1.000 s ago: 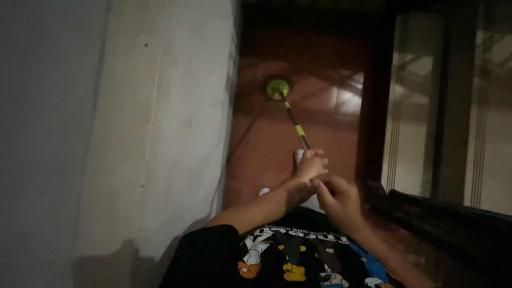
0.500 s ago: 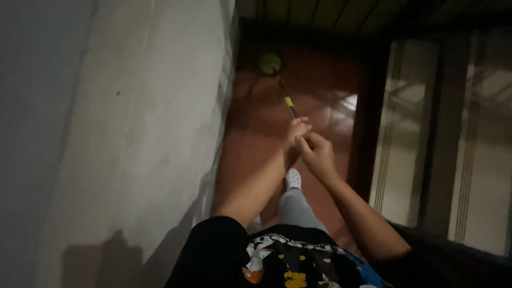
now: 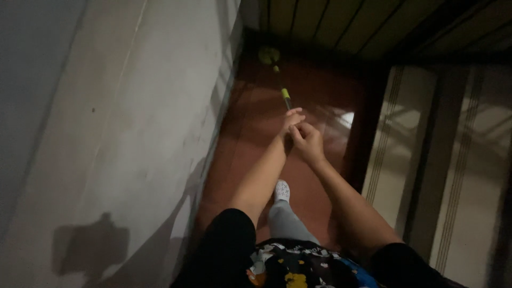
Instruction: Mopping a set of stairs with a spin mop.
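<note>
Both arms stretch forward over a red tiled floor (image 3: 250,138). My left hand (image 3: 292,120) and my right hand (image 3: 308,140) are closed together around the thin handle of a mop (image 3: 284,92). The handle has a yellow-green sleeve just beyond my fingers. Its round yellow-green head (image 3: 268,54) rests on the floor far ahead, close to the dark back wall. The part of the handle inside my hands is hidden.
A pale plastered wall (image 3: 106,133) runs along the left, close to my arm. A dark frame with tall glass panels (image 3: 426,160) stands on the right. My grey trouser leg and white shoe (image 3: 282,190) are on the floor below my arms.
My arms have stretched out and the mop head has slid farther away along the floor toward the back wall. The view has tilted forward.
</note>
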